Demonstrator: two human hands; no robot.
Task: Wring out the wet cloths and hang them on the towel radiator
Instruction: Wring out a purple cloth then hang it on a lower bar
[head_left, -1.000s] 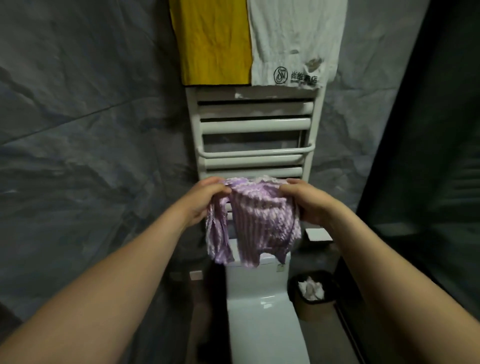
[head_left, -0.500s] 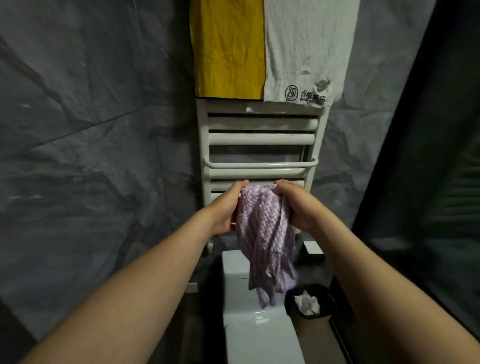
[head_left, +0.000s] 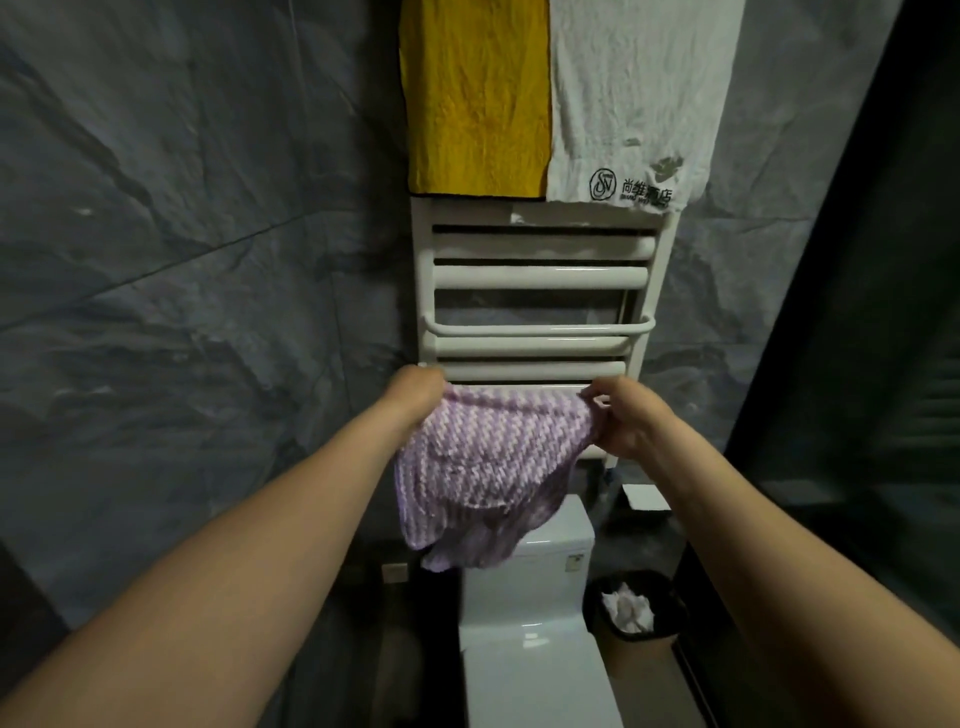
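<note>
A purple-and-white knitted cloth (head_left: 488, 462) is stretched between my hands in front of the lower bars of the white towel radiator (head_left: 540, 278). My left hand (head_left: 415, 392) grips its upper left corner and my right hand (head_left: 621, 415) pinches its upper right corner. The cloth's top edge lies level with the lowest visible bar; whether it rests on a bar I cannot tell. The rest of it sags down in folds. A yellow cloth (head_left: 475, 98) and a white cloth with a printed logo (head_left: 631, 98) hang side by side over the radiator's top.
A white toilet with its cistern (head_left: 535, 639) stands directly below the radiator. A black waste bin (head_left: 636, 608) with crumpled paper sits on the floor to its right. Grey marbled wall tiles surround the radiator; a dark panel lines the right side.
My hands have moved apart, spreading the bunched cloth out wide, and it now sits up against the radiator's lower bars.
</note>
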